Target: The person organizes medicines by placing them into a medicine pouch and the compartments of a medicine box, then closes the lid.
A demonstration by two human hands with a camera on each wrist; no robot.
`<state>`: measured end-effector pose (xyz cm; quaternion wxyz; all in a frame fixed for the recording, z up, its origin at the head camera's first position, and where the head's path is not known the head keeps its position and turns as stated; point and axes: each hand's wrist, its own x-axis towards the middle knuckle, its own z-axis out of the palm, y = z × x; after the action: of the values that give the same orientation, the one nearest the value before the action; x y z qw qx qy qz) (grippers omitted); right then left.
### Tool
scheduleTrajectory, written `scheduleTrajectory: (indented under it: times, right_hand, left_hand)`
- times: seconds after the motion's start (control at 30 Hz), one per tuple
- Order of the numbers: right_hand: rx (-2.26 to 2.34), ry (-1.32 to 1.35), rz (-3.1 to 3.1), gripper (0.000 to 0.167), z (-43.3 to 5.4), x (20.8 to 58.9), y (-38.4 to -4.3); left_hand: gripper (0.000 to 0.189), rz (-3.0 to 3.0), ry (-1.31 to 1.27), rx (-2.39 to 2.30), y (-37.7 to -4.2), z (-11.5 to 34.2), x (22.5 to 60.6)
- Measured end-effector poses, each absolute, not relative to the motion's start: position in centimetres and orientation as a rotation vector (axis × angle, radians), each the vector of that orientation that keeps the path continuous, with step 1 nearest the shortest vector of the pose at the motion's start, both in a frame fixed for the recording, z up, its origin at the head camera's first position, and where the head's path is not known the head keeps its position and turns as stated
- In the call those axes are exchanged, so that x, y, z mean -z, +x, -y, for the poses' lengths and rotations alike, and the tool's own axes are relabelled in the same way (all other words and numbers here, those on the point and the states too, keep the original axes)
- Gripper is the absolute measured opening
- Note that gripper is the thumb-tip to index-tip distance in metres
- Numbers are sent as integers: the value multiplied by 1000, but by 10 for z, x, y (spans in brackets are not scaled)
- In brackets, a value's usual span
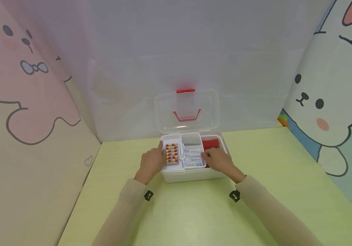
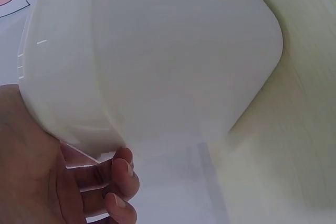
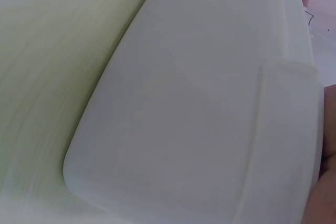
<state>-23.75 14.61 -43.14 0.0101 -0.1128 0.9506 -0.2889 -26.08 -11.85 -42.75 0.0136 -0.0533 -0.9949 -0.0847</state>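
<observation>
An open white medicine box (image 1: 191, 176) sits near the back of the table, its clear lid (image 1: 163, 112) raised behind it. In its left part lies a white inner tray (image 1: 171, 139) with a handle (image 1: 182, 151). Red-and-yellow capsule packs (image 1: 172, 153), small white-and-blue packets (image 1: 193, 158) and a clear blister-like sheet (image 1: 191, 139) fill the tray. My left hand (image 1: 153, 160) holds the left rim, fingers curled outside the wall (image 2: 173, 51) in the left wrist view. At the tray's right edge my right hand (image 1: 219, 160) pinches with bent fingers; its fingertips are partly hidden.
Something red (image 1: 210, 143) lies in the box's right part, beside the tray. The pale yellow-green table (image 1: 188, 212) extends around the box. A white wall sheet (image 1: 126, 85) stands close behind the lid, and cartoon-printed panels (image 1: 326, 102) flank the table.
</observation>
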Motion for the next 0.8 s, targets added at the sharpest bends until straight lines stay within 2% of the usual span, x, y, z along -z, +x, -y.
scheduleTrajectory:
  times: [0.3,0.53,0.8]
  right_hand:
    - [997,-310,-3008,34,-144,432,-237]
    - [1084,-306,-3020,25,-146,429,-235]
    - [1145,-373,-3160,17,-154,412,-236]
  left_hand:
    - [53,2947,-174,414,-263,127,429]
    - [47,2918,-95,587,-264,132,416]
    - [41,2771,-135,764,-275,141,409]
